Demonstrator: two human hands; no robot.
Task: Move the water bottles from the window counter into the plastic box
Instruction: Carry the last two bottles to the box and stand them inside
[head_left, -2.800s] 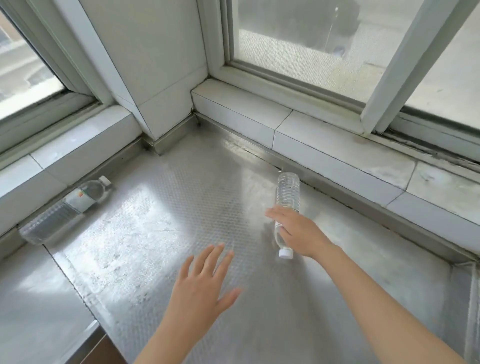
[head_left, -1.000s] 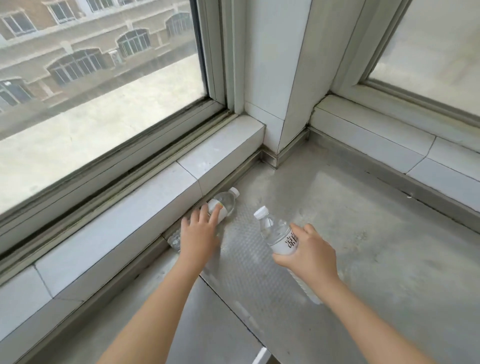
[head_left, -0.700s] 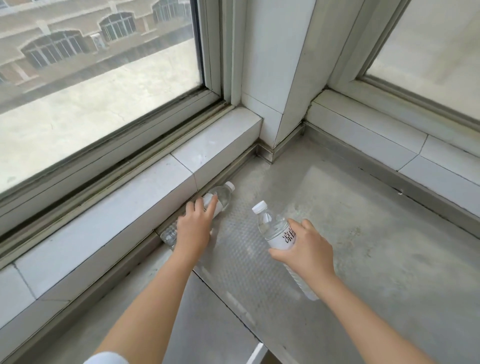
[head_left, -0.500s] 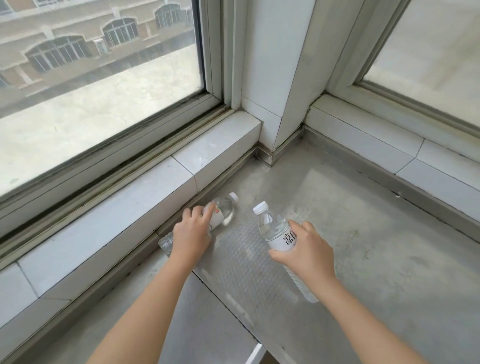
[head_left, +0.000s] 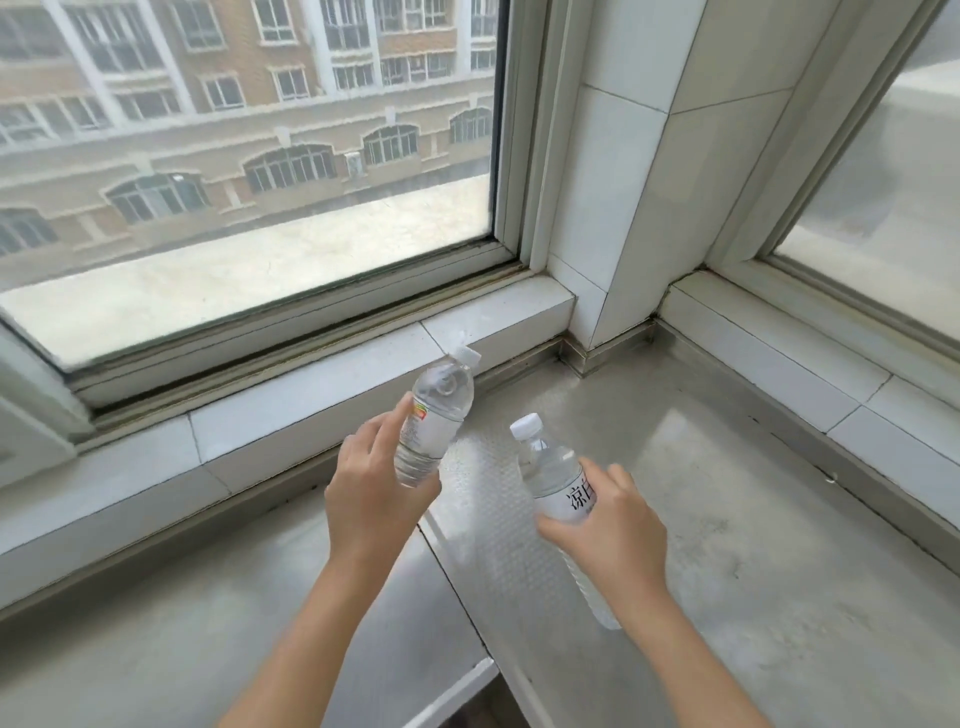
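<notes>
Steel counter (head_left: 753, 545), dull grey with a fine dimpled sheet on it, fills the lower frame and runs into a corner where white tiled sills (head_left: 311, 395) meet a white tiled pillar (head_left: 649, 182). Beyond the glass at upper left stands a brick building (head_left: 208, 104). Half a second ago the labelled bottle (head_left: 436, 415) lay against the left sill under my left hand (head_left: 371, 499); now that hand is wrapped round its lower half and it is lifted clear, white cap tilted up and to the right. My right hand (head_left: 608, 530) stays closed round the second bottle (head_left: 556, 483), clear ribbed plastic with a white printed label, cap toward centre frame. Both bottles hang over the counter, near each other but apart.
</notes>
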